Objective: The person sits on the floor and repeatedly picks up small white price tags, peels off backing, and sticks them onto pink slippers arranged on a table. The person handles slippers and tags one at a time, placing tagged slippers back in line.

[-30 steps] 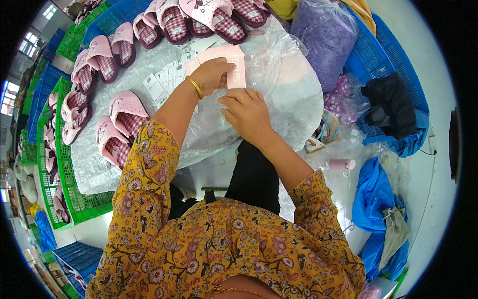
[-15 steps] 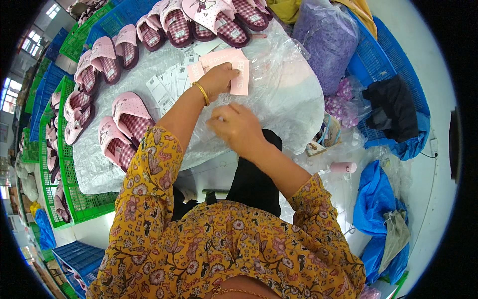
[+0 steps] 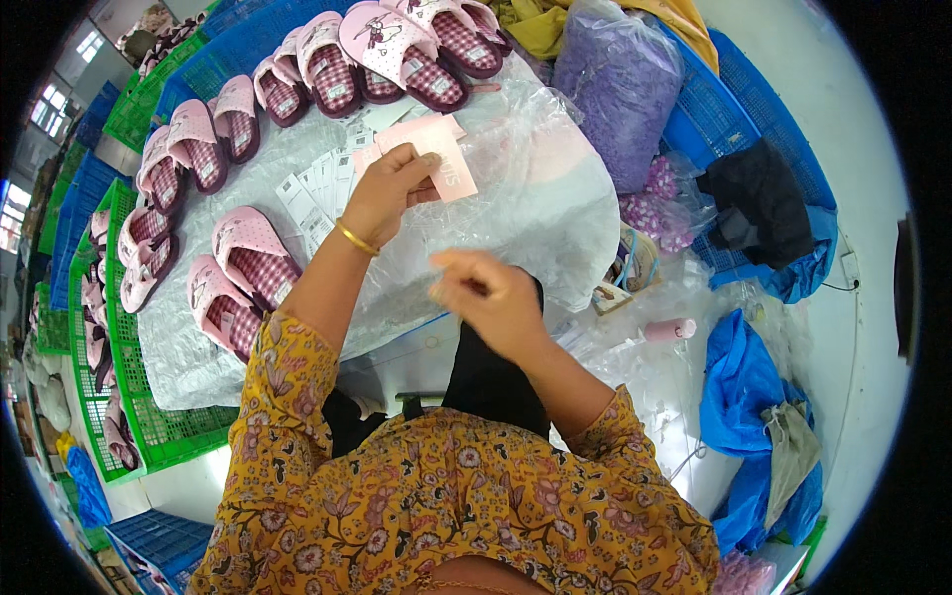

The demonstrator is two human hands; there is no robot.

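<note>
My left hand (image 3: 390, 193) pinches a pink card (image 3: 454, 171) between thumb and fingers, raised over the plastic-covered table (image 3: 516, 228). More pink cards (image 3: 416, 129) lie just beyond it, beside a fan of white printed labels (image 3: 317, 188). My right hand (image 3: 493, 297) is nearer to me, off the table's front edge, with its fingers curled in and blurred; whatever they may hold is too small to make out. To the left lies a pair of pink slippers (image 3: 253, 248) with checked insoles. Several more slippers (image 3: 322, 64) line the table's far and left edges.
Green crates (image 3: 149, 416) holding slippers stand at the left. Beyond the table on the right are a bag of purple material (image 3: 620, 94), blue crates (image 3: 783, 129) and a black cloth (image 3: 769, 208). A pink roll (image 3: 669, 329) and a blue sheet (image 3: 739, 397) lie at the right.
My left hand has drawn back toward me and left with the pink card, which is now tilted. My right hand has dropped slightly nearer to me. The view has shifted a little.
</note>
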